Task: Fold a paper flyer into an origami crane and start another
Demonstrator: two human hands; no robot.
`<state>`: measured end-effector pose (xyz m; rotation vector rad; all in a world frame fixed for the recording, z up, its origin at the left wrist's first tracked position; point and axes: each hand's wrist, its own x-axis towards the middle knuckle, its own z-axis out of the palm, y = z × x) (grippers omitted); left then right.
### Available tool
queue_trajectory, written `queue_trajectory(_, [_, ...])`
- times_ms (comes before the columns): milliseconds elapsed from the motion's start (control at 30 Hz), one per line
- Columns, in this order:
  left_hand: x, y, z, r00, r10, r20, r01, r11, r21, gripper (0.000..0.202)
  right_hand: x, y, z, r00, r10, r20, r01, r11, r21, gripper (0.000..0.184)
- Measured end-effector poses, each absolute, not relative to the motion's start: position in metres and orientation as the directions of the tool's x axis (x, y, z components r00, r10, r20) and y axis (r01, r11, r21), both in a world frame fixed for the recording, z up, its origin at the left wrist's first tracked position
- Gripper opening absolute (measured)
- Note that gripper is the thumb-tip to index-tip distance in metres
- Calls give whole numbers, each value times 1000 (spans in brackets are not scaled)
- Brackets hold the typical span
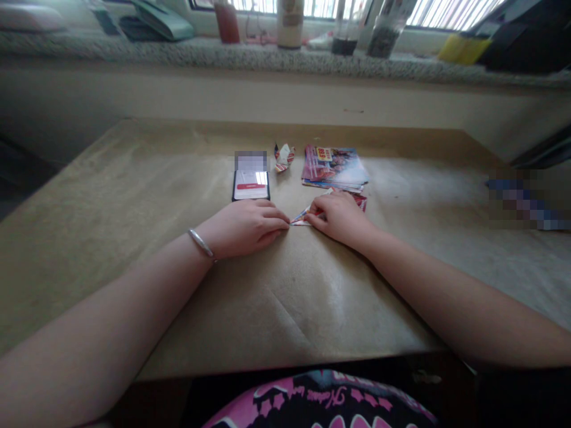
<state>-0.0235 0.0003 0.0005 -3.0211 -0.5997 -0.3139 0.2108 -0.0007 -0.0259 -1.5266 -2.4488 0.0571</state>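
Note:
A small sheet of colourful printed paper [302,218], folded to a sharp point on its left, lies on the table between my hands. My left hand [259,226] rests low on the tabletop, its fingers together and their tips at the paper's pointed end. My right hand [335,215] is bent over the same paper, thumb and fingers gripping and pressing it. Much of the paper is hidden under that hand; a red printed corner shows behind the knuckles. Just beyond my left hand lies a phone [251,178] with its screen lit.
A folded paper figure [284,157] stands beyond the hands, beside a stack of printed leaflets [334,166]. A brownish cover spreads over the table [178,160]. Bottles and jars, including a red one [226,22], line the stone windowsill [259,56]. Something blurred out [529,202] is at the right.

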Motion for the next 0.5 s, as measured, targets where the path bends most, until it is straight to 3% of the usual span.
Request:
queue_trajectory(233, [-30,2,-3,896,395,203,397,-917,33,27,212,-2,-27,-408,889,207,880,443,-172,20])
queue_trajectory(500, [-28,0,-5,888,394,237,402,-915,15,30,200,-6,-26,-394,897,202,859,437,-266,21])
